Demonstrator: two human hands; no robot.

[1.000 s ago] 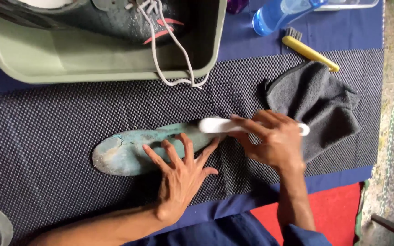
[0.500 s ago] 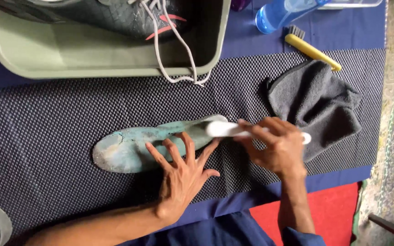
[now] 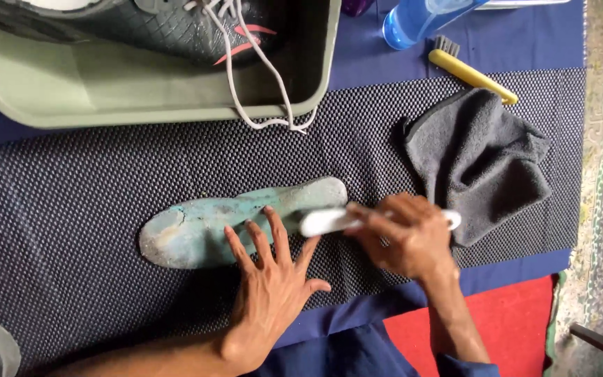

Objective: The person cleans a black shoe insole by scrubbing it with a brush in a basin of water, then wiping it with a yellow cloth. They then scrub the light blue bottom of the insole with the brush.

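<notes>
A worn, pale teal insole is laid flat on a dark mesh mat, lengthwise left to right, near the mat's middle. It is pinned down by the left hand, whose fingers are spread wide with the fingertips pressed on the insole's near edge and middle; the palm rests on the mat below it.

A white brush is held in the right hand, the fingers being curled tightly round the handle (its far end is seen poking out past the knuckles). The brush head is set against the insole's right part, just beside the left hand's index finger.

A crumpled grey cloth is noted on the mat to the right, just beyond the right hand; whether they touch cannot be told. Beyond the cloth, a small yellow-handled brush lies across the mat's far edge, near a blue spray bottle.

At upper left a green plastic tub is placed, with a dark shoe inside; white laces are hung over the tub's rim onto the mat. A blue sheet is seen beneath the mat, and a red patch lies at the near right.
</notes>
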